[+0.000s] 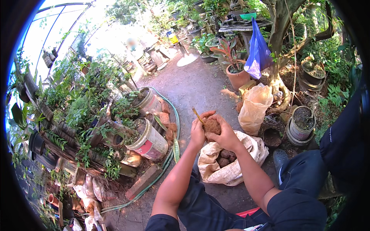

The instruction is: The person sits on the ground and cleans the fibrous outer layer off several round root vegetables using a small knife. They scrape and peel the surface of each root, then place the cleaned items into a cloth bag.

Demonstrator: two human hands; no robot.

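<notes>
Both hands hold a ball of brown coconut fibre [212, 127] in front of me, above an open sack. My left hand [198, 131] grips its left side, and a short yellowish-brown stem [197, 115] sticks up beside those fingers. Around the ball's right side curls my right hand [225, 131], thumb across the front. Below, between my forearms, stands a white woven sack [212, 170] with its rim rolled down. Several dark brown fibre balls [225, 158] lie inside it. The underside of the held ball is partly hidden by my fingers.
Left are painted buckets with plants [150, 143], bricks [164, 118] and a green hose [177, 115]. On the right stand a tan plastic bag [254, 106], a small dark pot [272, 137], a bucket of soil [303, 121] and a tree trunk [277, 43] with a blue bag [257, 52] beside it.
</notes>
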